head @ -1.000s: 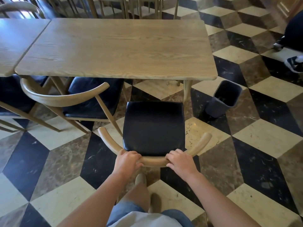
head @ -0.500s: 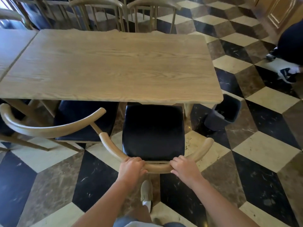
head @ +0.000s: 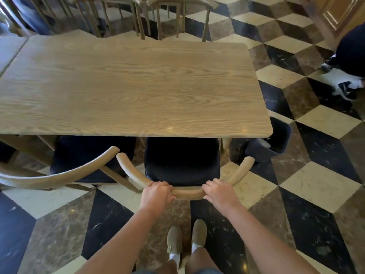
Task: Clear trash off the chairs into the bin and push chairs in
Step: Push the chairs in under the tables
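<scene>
Chair point(head: 181, 159) now further under counter point(head: 136, 86) than a second ago — seat front tucked beneath edge. Both hands, left point(head: 157, 195) and right point(head: 219, 193), gripping curved backrest — nearly pushed in.

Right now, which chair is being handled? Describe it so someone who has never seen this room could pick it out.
Start at the long wooden table and go to its near right corner, beside the dark bin. The chair there has a black seat partly under the tabletop and a curved wooden backrest. Unlike the angled chair beside it, both the left hand and right hand grip its backrest.
</scene>
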Demonstrator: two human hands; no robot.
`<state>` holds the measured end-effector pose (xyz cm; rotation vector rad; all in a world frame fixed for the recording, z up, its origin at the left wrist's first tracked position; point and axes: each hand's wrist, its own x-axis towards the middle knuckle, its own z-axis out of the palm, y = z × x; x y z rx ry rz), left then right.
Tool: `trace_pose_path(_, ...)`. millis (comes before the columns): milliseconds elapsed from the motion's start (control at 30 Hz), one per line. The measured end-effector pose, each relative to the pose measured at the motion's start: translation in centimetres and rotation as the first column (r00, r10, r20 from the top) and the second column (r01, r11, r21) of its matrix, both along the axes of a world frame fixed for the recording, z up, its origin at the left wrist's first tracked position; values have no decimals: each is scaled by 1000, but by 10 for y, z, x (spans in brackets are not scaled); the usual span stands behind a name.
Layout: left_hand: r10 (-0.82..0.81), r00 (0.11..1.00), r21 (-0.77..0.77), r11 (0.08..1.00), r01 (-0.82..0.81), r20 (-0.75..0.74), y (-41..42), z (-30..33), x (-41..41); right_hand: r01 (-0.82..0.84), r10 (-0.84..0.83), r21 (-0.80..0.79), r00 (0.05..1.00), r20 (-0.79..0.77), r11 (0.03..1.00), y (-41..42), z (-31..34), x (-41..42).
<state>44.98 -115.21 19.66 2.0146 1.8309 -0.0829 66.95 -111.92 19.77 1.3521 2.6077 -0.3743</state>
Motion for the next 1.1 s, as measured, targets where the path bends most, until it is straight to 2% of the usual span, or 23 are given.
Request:
trace_pose_path(333, -13, 1000, -24, 1000, 13, -4, 16, -1, 2, -80, 80, -13, 997, 11, 997, 25, -3, 9)
trace_pose_path(467, -39, 998, -56, 998, 37, -47, 17, 3, 3, -56, 56, 11, 998, 17, 998, 21, -2, 9)
trace_pose_path(600, -92, 990, -80, 993, 83, -107, 17, 8, 10, 57, -58, -24, 998, -37, 998, 15, 4, 4)
trace_pose_path(733, -116, 991, -88, 990, 110, -66, 17, 20, 16, 160, -162, -26, 984, -77, 987, 6, 13, 3)
trace_pose_path(900, -183, 980, 39, 982, 186, -82, 33, 45, 43, 330, -314, 96, 938, -147, 939, 0, 39, 31)
trace_pose_path(1100, -308, 948, 167, 933, 317, -79, 50, 84, 117, 488, -468, 211, 873, -139, 847, -7, 81, 95)
